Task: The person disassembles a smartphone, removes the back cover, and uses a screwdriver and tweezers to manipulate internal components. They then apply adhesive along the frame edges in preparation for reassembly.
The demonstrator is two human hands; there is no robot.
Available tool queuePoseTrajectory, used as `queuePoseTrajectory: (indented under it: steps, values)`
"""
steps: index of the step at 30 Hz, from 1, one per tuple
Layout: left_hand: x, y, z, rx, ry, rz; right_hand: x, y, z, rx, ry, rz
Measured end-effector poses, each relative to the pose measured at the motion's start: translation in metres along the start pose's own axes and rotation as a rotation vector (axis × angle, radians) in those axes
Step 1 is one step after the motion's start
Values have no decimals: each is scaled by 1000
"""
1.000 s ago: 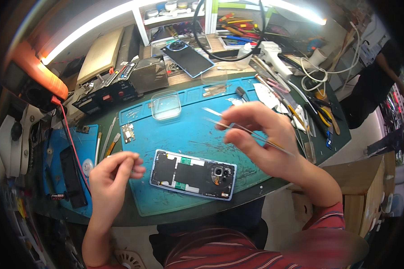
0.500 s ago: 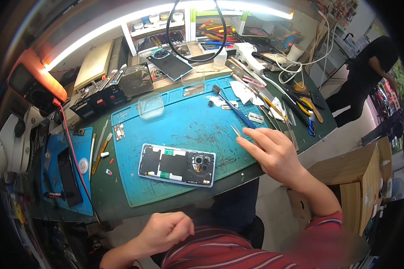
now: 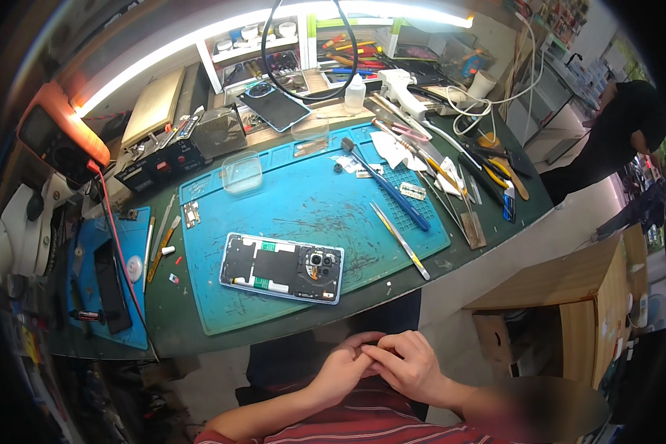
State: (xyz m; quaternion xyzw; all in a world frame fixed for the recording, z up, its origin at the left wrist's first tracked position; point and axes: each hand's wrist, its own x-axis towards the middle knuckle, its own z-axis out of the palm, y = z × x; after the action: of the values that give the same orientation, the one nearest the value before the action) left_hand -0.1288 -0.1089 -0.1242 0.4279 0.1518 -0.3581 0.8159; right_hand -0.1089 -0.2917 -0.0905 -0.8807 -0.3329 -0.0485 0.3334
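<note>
My left hand (image 3: 342, 370) and my right hand (image 3: 411, 364) meet in front of my striped shirt, below the bench edge. The fingers of both are closed and pressed together at the tips; whatever lies between them, if anything, is hidden. Beyond them on the blue mat (image 3: 311, 211) rests a phone (image 3: 280, 268) with its back cover off, its camera lenses, black inner covers and green strips showing. Tweezers (image 3: 398, 238) lie slantwise to the right of the phone, over the mat's front edge. A blue-handled brush (image 3: 392, 186) is farther right on the mat.
A clear plastic box (image 3: 242, 175) and a small metal part (image 3: 191, 214) sit on the mat. Razor blades (image 3: 413, 192) and long tools crowd its right side. At left are a multimeter (image 3: 52, 144) and a dark phone screen (image 3: 111, 285). Another person (image 3: 618, 140) stands far right.
My right hand has come back from the tweezers to my lap, leaving them lying on the mat. My left hand has moved right to meet it. The view has shifted slightly.
</note>
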Motion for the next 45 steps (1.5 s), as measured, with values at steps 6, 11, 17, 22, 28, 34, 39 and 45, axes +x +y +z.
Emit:
queuePoseTrajectory:
  steps: [6, 11, 17, 22, 28, 34, 39, 45]
  values:
    - [14, -23, 5, -83, 13, -86, -32, 11, 15, 15, -23, 195]
    - [18, -22, 7, -37, -107, -234, -66, 48, 14, 40, -4, 326]
    - [4, -17, -10, 256, -398, -86, -86, 177, 43, 40, 254, 860]
    - [-51, 86, 6, 754, -308, -19, -84, 363, 102, -213, 485, 257]
    - [-87, 180, 0, 986, 15, 298, -31, 403, 129, -338, 131, 509]
    - [40, 288, -18, 325, 410, 540, -45, 371, 121, -322, 238, 392]
    - [113, 316, -34, 262, 756, 530, -77, 298, 108, -135, 364, 354]
    - [132, 332, -70, 427, 764, 442, -87, 180, 59, 327, 207, 776]
